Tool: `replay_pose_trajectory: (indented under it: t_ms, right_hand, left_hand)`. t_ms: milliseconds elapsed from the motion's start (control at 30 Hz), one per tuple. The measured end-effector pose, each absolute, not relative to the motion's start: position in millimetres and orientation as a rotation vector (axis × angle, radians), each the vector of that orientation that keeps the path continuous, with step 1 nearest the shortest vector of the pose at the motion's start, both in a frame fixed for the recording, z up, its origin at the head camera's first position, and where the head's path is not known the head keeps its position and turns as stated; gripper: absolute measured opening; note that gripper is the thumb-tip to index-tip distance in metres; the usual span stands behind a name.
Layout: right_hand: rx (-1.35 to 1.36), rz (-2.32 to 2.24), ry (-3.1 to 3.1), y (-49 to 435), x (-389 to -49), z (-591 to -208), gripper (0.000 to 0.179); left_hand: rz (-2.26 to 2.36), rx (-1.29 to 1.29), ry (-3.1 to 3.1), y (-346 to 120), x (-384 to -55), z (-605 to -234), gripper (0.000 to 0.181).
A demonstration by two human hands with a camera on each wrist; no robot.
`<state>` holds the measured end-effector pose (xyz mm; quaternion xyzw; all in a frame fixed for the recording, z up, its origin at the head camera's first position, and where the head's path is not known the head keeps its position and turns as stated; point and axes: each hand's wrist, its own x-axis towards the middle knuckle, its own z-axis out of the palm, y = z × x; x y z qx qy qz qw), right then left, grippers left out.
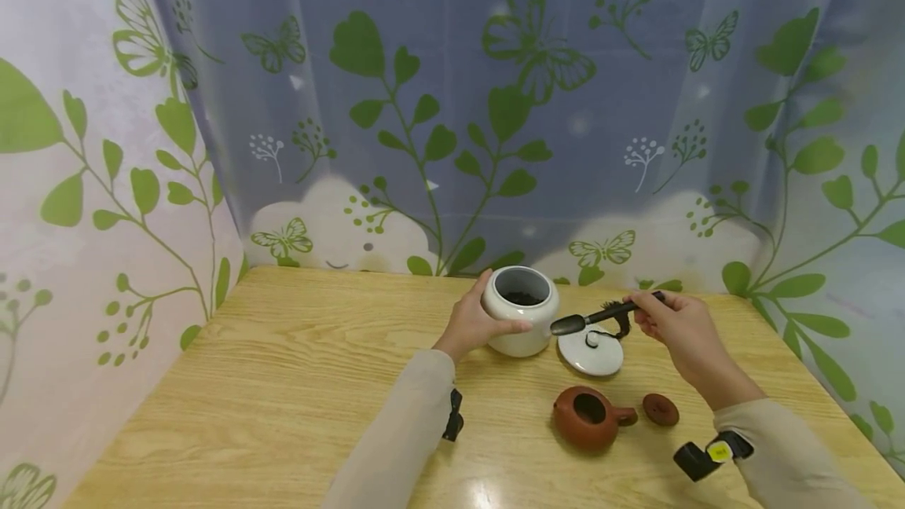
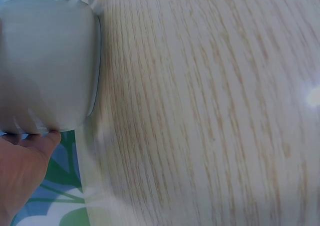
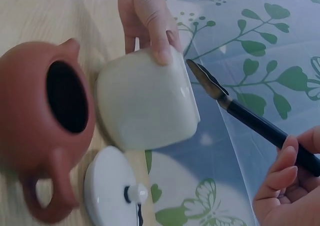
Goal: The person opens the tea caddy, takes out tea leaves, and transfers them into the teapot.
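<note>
My left hand (image 1: 472, 322) grips a white ceramic jar (image 1: 519, 340), thumb across its front and the other fingers around the far side. Dark loose tea leaves (image 1: 522, 298) show inside the jar's round mouth. Between thumb and fingers, my right hand (image 1: 682, 332) holds the black handle of a tea scoop (image 3: 260, 128). The scoop's narrow bowl points left, beside the jar and above its white lid (image 1: 590, 356). In the left wrist view, fingertips (image 2: 50, 138) press against the jar's side (image 2: 45, 65).
In front of the jar sits a reddish-brown clay teapot (image 1: 585, 434), uncovered, its handle to the right. Its small round lid (image 1: 661, 409) lies beside that handle. A patterned curtain (image 1: 438, 100) hangs behind the wooden table (image 1: 283, 383).
</note>
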<state>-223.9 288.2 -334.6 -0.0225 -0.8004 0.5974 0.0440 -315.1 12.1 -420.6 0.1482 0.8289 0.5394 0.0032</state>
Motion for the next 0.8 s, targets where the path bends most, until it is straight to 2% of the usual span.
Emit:
replay_pose_trajectory:
  t_ms: [367, 500, 800]
  right_hand:
    - [-0.098, 1.937, -2.243, 251.8, -248.6, -330.4, 0.023]
    - [-0.105, 1.813, -2.308, 239.0, -257.1, -333.7, 0.031]
    - [-0.059, 1.505, -2.431, 215.6, -276.2, -349.4, 0.035]
  left_hand:
    - [1.687, 0.465, 2.601, 11.7, -315.4, -420.9, 0.117]
    - [1.680, 0.459, 2.608, 11.3, -316.0, -421.1, 0.117]
    - [1.672, 0.451, 2.617, 12.7, -316.4, -421.7, 0.117]
